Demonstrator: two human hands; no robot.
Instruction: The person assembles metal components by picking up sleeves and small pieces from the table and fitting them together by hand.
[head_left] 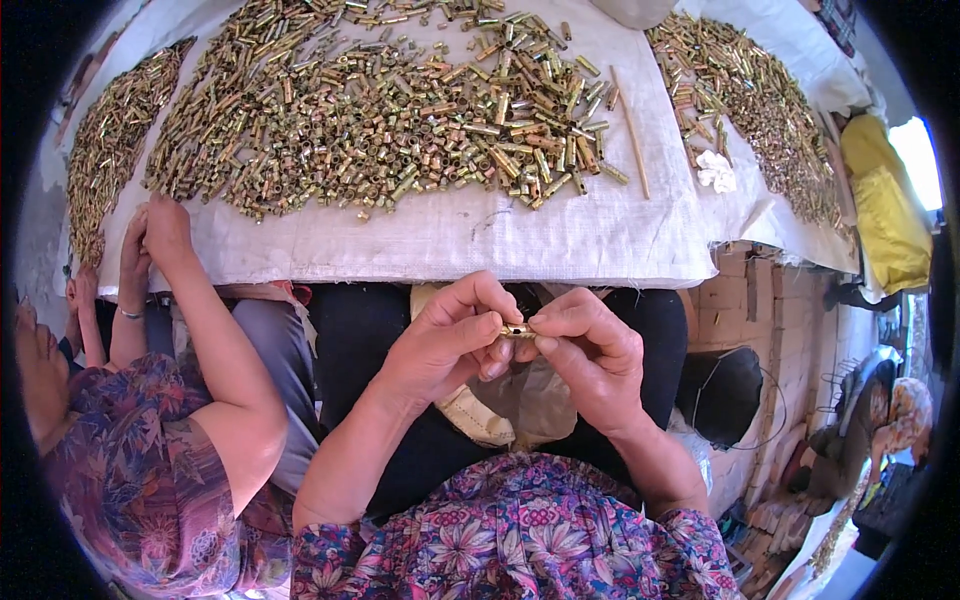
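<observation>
Between my two hands, over my lap, is a small gold-coloured metal sleeve [515, 331] with a dark opening in its side. The thumb and fingers of my left hand [438, 345] pinch one end of it. From the other side, my right hand [600, 362] grips it with thumb and forefinger. Just beyond my hands, a large pile of similar metal sleeves [370, 130] is spread over a white woven sheet [480, 245] on the table. Some of those pieces are short rings, others longer tubes.
A thin wooden stick [632, 135] and a crumpled white scrap [715, 172] lie on the sheeted tables. More metal pieces [765, 110] cover the right table. On my left sits a person [150, 460] with hands at the table edge. A black bucket [722, 400] stands to my right.
</observation>
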